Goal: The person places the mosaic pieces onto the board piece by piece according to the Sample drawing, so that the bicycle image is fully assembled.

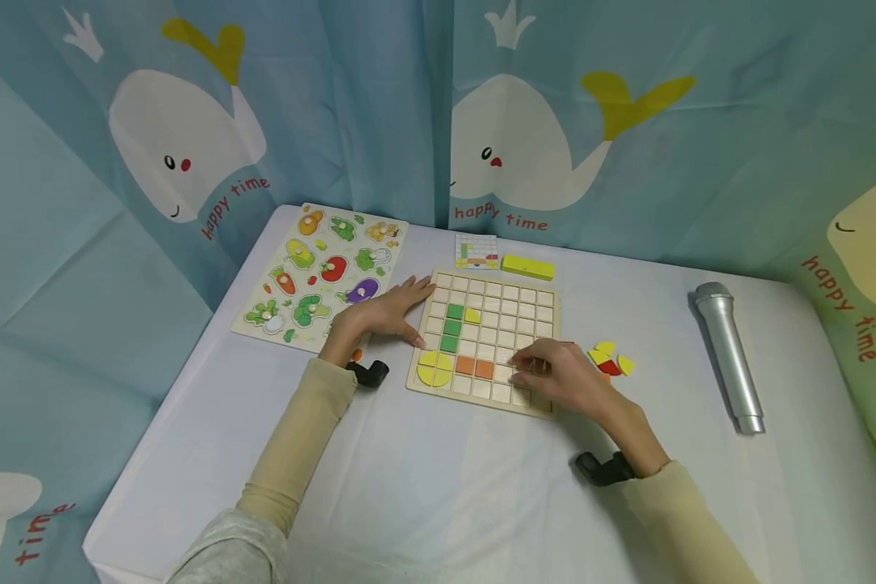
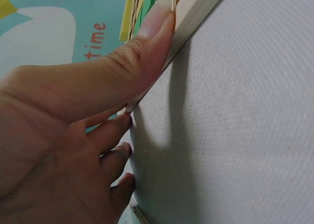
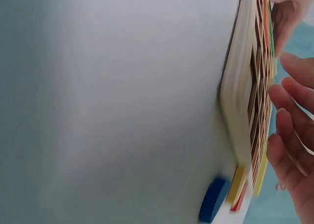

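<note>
A wooden grid board (image 1: 543, 312) lies on the white table. Green squares (image 1: 451, 327) form a column on it, with a yellow curved piece (image 1: 472, 315) beside the top one. Lower down are a yellow circle (image 1: 434, 369) of quarter pieces and two orange squares (image 1: 474, 368). My left hand (image 1: 390, 312) rests along the board's left edge, its thumb (image 2: 159, 25) on the rim and its fingers extended. Over the board's lower right hovers my right hand (image 1: 562, 373), fingers loosely bent. The right wrist view shows thumb and fingertips (image 3: 275, 89) apart with nothing visible between them.
Loose yellow and red pieces (image 1: 609, 361) lie right of the board. A patterned card (image 1: 475, 251) and a yellow box (image 1: 528, 266) sit behind it. At the left is a vegetable puzzle board (image 1: 302, 288); at the right, a silver microphone (image 1: 732, 357). Whale-print curtains (image 1: 380, 122) surround the table.
</note>
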Action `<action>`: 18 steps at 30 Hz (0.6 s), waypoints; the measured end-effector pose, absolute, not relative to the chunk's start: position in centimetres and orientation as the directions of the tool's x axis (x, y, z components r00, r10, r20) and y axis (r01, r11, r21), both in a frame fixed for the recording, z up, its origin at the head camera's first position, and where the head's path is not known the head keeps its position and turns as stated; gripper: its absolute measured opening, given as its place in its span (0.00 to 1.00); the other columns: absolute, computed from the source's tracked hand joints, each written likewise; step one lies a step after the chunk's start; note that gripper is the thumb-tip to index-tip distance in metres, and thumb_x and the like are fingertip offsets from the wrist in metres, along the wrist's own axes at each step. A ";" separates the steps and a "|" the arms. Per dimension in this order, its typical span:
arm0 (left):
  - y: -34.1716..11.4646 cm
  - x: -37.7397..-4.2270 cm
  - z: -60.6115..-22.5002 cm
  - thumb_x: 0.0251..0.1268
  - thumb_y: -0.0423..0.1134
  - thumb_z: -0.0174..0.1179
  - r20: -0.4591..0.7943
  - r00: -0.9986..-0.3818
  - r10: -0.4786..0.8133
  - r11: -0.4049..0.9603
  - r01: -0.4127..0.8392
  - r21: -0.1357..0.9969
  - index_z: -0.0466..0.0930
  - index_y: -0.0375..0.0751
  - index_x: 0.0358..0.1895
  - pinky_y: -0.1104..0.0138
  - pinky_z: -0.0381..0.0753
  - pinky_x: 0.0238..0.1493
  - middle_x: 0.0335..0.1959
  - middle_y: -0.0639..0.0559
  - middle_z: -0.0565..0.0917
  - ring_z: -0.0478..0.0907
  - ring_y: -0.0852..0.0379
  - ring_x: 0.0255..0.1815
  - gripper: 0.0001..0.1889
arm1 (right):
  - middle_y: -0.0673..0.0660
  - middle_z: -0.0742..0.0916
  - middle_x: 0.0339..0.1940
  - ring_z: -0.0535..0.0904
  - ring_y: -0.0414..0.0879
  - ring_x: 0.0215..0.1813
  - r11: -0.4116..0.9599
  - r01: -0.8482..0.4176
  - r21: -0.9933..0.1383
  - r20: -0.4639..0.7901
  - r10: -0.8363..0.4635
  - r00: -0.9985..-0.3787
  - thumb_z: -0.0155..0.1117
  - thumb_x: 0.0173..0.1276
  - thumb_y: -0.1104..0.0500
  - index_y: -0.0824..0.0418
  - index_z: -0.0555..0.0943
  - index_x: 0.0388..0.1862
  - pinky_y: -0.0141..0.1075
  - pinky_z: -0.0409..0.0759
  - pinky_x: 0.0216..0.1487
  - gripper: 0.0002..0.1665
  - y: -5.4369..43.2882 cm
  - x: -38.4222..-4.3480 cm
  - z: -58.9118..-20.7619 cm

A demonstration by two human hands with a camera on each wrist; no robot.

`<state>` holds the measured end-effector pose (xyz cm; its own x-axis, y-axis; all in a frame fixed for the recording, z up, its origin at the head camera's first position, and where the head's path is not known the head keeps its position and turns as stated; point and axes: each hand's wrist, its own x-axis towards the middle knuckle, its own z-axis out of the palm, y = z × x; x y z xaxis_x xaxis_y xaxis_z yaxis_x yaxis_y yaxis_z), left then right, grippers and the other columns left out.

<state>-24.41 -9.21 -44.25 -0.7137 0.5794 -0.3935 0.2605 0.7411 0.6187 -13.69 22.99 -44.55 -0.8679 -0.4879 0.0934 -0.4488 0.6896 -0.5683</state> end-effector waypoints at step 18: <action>-9.2 -24.4 -44.2 0.56 0.44 0.77 -0.385 -0.709 0.591 0.731 0.268 0.628 0.45 0.46 0.85 0.48 0.35 0.85 0.87 0.51 0.38 0.29 0.48 0.87 0.58 | 0.49 0.86 0.31 0.75 0.40 0.32 0.772 -0.373 -0.515 0.167 -0.336 -0.927 0.78 0.56 0.70 0.63 0.89 0.41 0.29 0.76 0.31 0.13 28.6 -11.0 -44.4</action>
